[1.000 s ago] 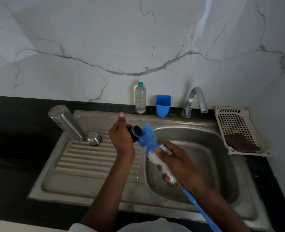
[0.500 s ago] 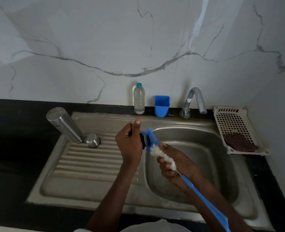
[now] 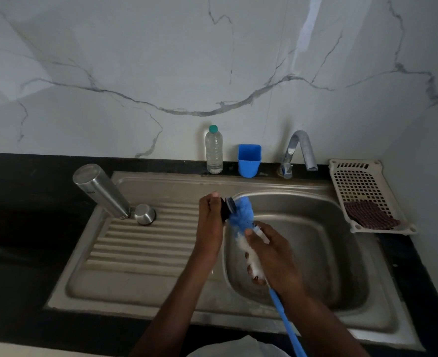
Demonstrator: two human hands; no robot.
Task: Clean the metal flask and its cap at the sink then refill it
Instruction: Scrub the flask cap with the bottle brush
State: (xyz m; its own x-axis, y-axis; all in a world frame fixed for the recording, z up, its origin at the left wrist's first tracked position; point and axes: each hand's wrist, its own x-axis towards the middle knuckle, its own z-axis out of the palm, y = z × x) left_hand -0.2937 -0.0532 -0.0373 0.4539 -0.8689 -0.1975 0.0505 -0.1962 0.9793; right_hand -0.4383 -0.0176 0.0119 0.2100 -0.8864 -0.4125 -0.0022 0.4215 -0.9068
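Two hands scrub the flask's cap over the sink.
Left hand (image 3: 210, 225) grips the black cap (image 3: 225, 208); right hand (image 3: 274, 256) clasps the bottle brush (image 3: 242, 216), blue tip against it.

Your two hands meet at frame centre over the left rim of the steel sink basin (image 3: 315, 253), the left hand (image 3: 210, 228) gripping a black cap (image 3: 225, 208) against the blue-and-white bottle brush (image 3: 243, 222) that your right hand (image 3: 272, 256) holds, so the brush's blue handle bars the lower centre. Left of them the ribbed steel drainboard (image 3: 140, 253) lies open, blocked only at its upper left corner by the upturned steel flask (image 3: 100, 190) and the small steel cup (image 3: 145, 214) just beside it. Along the back ledge the clear plastic bottle (image 3: 214, 150), blue plastic cup (image 3: 249, 160) and chrome tap (image 3: 299, 153) stand in a row, and the white perforated tray (image 3: 359, 181) with a dark scrubbing pad (image 3: 371, 215) fills the right edge, leaving the basin's right half open.
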